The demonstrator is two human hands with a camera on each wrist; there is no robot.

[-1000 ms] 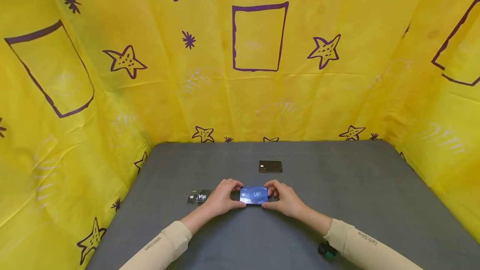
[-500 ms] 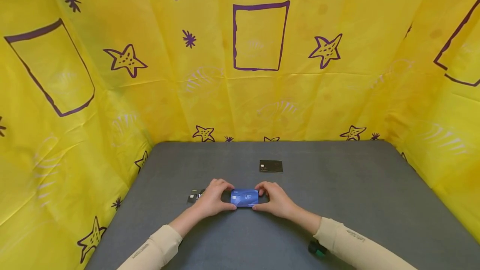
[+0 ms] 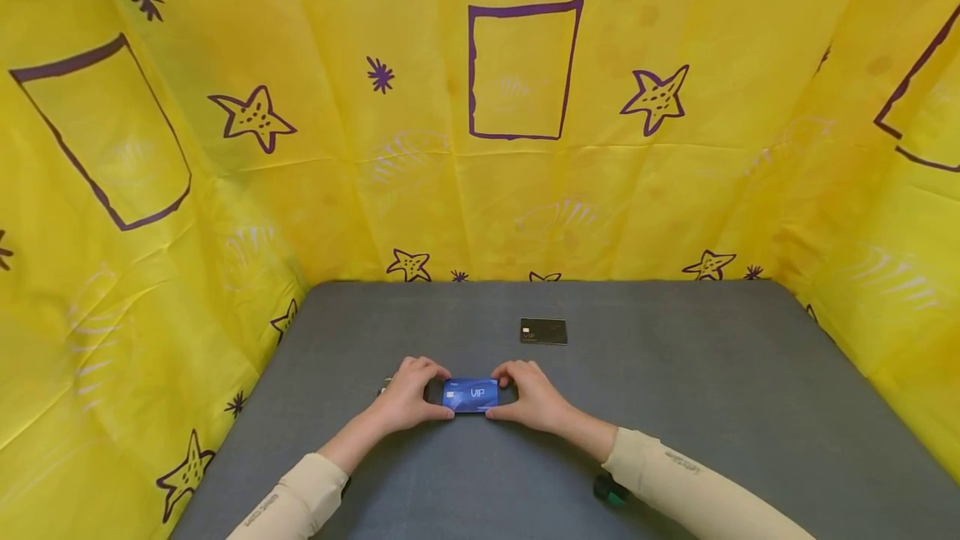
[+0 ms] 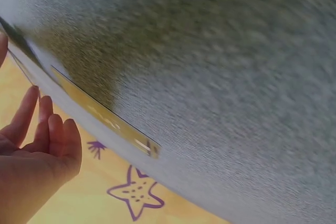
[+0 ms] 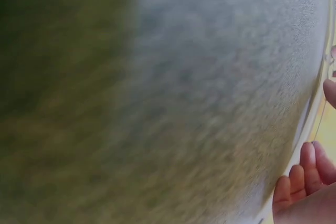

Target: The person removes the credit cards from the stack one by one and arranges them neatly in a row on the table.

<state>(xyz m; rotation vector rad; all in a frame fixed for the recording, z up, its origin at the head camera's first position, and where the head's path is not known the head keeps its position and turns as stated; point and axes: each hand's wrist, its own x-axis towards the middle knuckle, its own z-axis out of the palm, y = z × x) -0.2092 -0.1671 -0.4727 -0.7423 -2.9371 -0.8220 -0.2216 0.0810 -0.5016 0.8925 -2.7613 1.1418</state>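
Note:
A blue card marked VIP (image 3: 470, 396) is held by its short ends between both hands, above the grey table. My left hand (image 3: 408, 397) pinches its left end between thumb and fingers. On the right end, my right hand (image 3: 532, 397) does the same. Beyond the hands a black VIP card (image 3: 543, 331) lies flat. Another card, dark, is almost wholly hidden behind my left hand in the head view. In the left wrist view a flat, shiny card (image 4: 105, 114) lies on the table near the left fingers (image 4: 44, 124). The right fingers (image 5: 307, 174) show at the right wrist view's edge.
The grey table (image 3: 675, 407) stretches out around the hands. Yellow cloth (image 3: 525, 190) with purple star drawings hangs behind it and along both sides. A dark band with a green part (image 3: 611, 490) is at the right wrist, under the sleeve cuff.
Both hands have moved left together, with the blue card between them. The left hand now covers nearly all of the dark card on the left. The black card beyond has stayed put.

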